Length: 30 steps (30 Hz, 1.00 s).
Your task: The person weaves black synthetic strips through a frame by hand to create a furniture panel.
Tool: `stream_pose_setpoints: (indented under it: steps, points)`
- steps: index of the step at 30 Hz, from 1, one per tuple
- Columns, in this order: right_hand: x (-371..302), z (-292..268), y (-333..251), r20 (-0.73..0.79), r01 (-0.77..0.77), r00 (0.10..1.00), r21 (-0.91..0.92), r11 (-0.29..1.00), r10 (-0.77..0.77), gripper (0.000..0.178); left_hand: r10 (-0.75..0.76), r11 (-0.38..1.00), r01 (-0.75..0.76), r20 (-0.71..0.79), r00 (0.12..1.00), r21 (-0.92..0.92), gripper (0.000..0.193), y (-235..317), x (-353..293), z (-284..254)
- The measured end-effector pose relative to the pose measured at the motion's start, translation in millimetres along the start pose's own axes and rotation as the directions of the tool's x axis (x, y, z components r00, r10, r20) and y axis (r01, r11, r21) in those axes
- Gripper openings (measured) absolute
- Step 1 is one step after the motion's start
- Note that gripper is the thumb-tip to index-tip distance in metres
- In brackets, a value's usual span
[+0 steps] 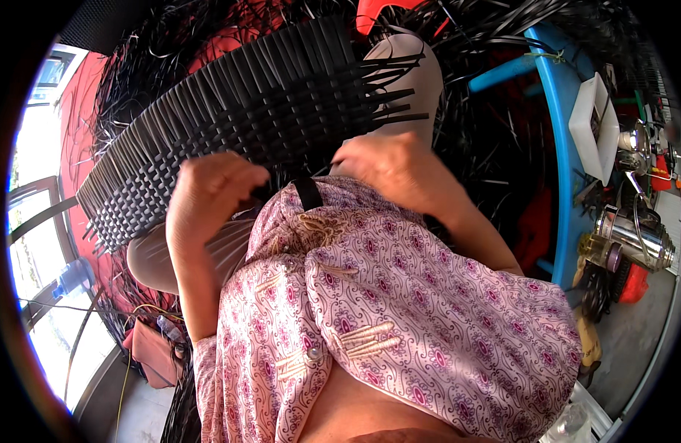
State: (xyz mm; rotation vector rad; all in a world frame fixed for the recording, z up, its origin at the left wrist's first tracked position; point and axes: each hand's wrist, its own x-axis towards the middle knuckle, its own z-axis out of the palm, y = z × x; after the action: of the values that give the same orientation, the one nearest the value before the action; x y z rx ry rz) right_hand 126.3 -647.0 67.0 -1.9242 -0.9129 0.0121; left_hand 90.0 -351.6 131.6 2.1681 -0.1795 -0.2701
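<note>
Black woven panel (229, 140) is lying slantwise across the lap, spanning between the raised right knee (407, 63) and the left knee (152, 258). Its far edge is curving in a row of long parallel strips; its near part is showing a tight over-under weave. At the right end, loose strip ends (399, 116) are sticking out past the weave, over the right leg.

Left hand (215, 188) is overlapping the panel's near edge, fingers curled inward. Right hand (384, 162) is hovering at the near edge toward the right end, thumb and fingers drawn close. The hands are standing apart, a gap opening between them; both are blurring, so cannot tell whether either is clamping a strip. A short black band (308, 193) is lying on the patterned shirt (429, 310) just below that gap.

Room about the work: left end of the panel is pointing toward the window (41, 221). Beyond the far edge, tangled black strips (152, 81) are crowding in. To the right, a blue counter (560, 148) is bounding the space, its edge standing well apart from the right hand; a white tray (582, 125) is sitting by that edge.
</note>
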Motion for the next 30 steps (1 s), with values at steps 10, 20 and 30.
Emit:
stream_pose_setpoints:
  steps: [10, 20, 30]
  points:
    - [76, -31, 92, -0.477, -0.071, 0.845, 0.343, 0.937, 0.239, 0.027, 0.238, 0.776, 0.172, -0.534, 0.812, 0.607, 0.039, -86, 95, -82]
    - [87, 17, 113, -0.328, -0.146, 0.862, 0.568, 0.810, 0.386, 0.027, 0.149, 0.682, 0.307, -0.537, 0.830, 0.664, 0.052, -78, 107, -74]
    - [53, 58, 63, -0.314, -0.177, 0.770, 0.731, 0.658, 0.555, 0.022, 0.391, 0.702, 0.000, -0.386, 0.836, 0.712, 0.039, -98, 102, -91]
